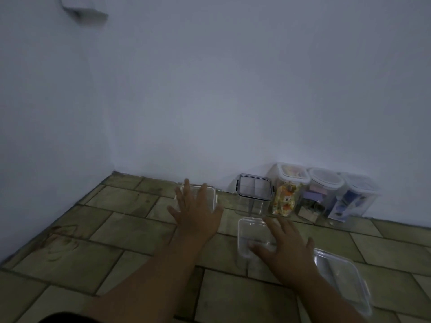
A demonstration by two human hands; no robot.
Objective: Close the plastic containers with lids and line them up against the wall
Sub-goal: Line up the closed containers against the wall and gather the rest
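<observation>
Fingers [202, 194] of the left hand [196, 215] lie straight and spread, flat over the small clear container [211, 193], gripping nothing. The right hand [286, 250] is likewise spread over a second clear container [245, 231]; whether this one has a lid cannot be told. Press evenly at all corners, then slide toward 12 o'clock until the container touches the wall [210, 113]. At 3 o'clock stands the grey-lidded container [254, 190], first of 4 in the row; a narrow floor [116, 229] gap remains between. The room corner at 9 o'clock is well apart.

A home: tiled floor [140, 231], plain wall [210, 89], food containers [289, 192].
</observation>
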